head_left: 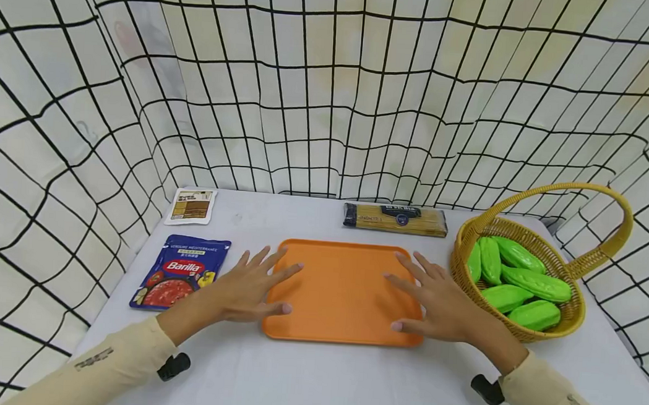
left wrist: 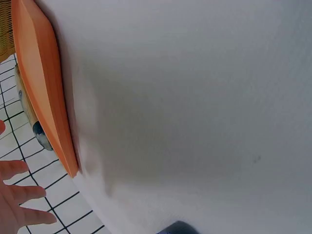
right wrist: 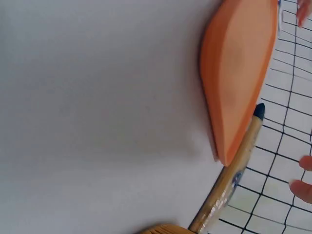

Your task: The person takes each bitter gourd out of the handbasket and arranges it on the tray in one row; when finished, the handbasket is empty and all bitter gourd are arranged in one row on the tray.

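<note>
Tray (head_left: 347, 294) has my left hand (head_left: 245, 289) at nine o'clock, right hand (head_left: 440, 301) at three, both spread wide and empty; even grip should, I think, keep it level.

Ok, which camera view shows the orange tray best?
The head view: the orange tray shows nearly whole from above, only its sides partly covered by fingers. Both wrist views catch it aslant, cut off at the top.

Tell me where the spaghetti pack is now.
In the head view, the spaghetti pack lies on the white table, right of centre, beyond the orange tray and left of the wicker basket.
</note>
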`<action>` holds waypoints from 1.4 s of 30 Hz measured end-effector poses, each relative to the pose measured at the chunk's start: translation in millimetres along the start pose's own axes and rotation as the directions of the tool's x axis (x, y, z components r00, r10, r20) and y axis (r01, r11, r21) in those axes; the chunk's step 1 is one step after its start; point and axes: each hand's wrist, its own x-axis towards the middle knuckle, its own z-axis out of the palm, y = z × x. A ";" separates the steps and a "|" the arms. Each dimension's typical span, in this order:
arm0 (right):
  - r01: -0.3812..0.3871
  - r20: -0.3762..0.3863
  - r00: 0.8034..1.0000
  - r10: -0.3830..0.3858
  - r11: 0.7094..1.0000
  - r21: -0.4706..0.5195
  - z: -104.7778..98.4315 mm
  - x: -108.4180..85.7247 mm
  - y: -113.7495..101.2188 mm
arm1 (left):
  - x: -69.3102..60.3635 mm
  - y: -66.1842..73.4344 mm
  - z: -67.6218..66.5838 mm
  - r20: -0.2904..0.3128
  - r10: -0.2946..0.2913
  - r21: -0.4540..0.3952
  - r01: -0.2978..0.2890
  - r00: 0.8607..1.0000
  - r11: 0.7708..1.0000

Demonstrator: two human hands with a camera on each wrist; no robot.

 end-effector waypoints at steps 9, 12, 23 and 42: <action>-0.043 0.012 0.999 0.041 0.982 0.186 -28.1 -18.5 10.6 | -1.1 3.2 -3.8 -0.029 -0.090 -0.176 0.084 0.996 0.981; -0.105 0.048 0.994 0.096 0.960 0.261 -36.8 -25.8 15.8 | -1.0 4.2 -7.3 -0.011 -0.134 -0.269 0.126 0.991 0.955; -0.190 -0.001 0.979 0.202 0.922 0.337 -65.8 -50.8 39.3 | 7.9 -2.6 -6.8 -0.014 -0.221 -0.515 0.183 0.975 0.837; -0.360 0.114 0.933 0.342 0.865 0.349 -104.1 -66.1 121.4 | 27.0 -12.9 4.1 0.219 -0.483 -0.746 0.465 0.847 0.477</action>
